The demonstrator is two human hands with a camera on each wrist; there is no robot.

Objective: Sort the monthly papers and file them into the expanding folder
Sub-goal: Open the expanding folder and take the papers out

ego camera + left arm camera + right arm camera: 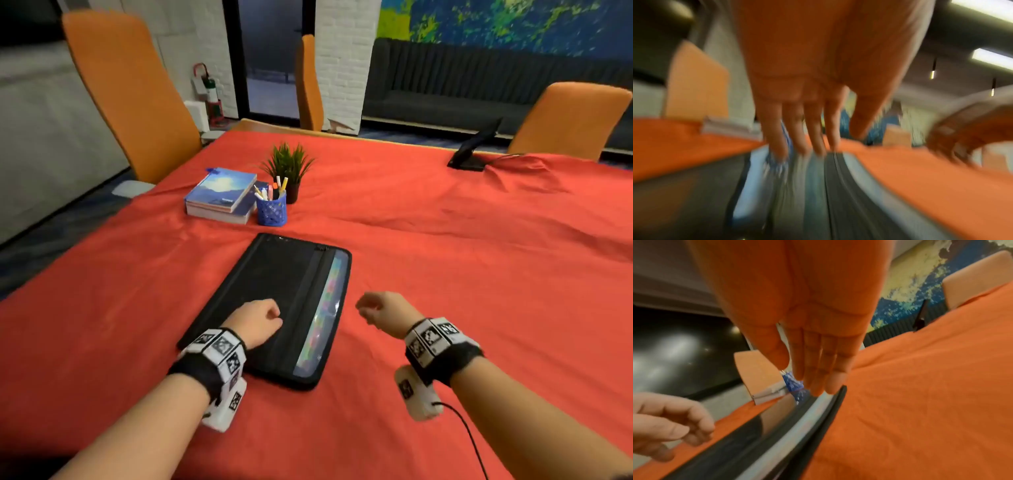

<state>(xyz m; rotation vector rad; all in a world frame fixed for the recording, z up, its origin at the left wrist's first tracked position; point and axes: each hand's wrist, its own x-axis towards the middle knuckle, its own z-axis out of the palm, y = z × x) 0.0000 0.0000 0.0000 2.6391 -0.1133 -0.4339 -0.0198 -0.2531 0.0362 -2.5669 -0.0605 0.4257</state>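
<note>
Hovering left hand (259, 318) over folder (274, 301), empty

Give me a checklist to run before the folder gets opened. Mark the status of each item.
1. Black fabric expanding folder lies flat on the red tablecloth: ok.
2. Folder already open for filing: not ok, it looks closed.
3. Left hand is over the folder and holds nothing: ok.
4. Right hand is free, beside the folder's right edge: ok.
5. Loose papers to sort are in view: not ok, none can be seen on the cloth.
6. Zipper pull located: cannot tell, too small and blurred.
</note>
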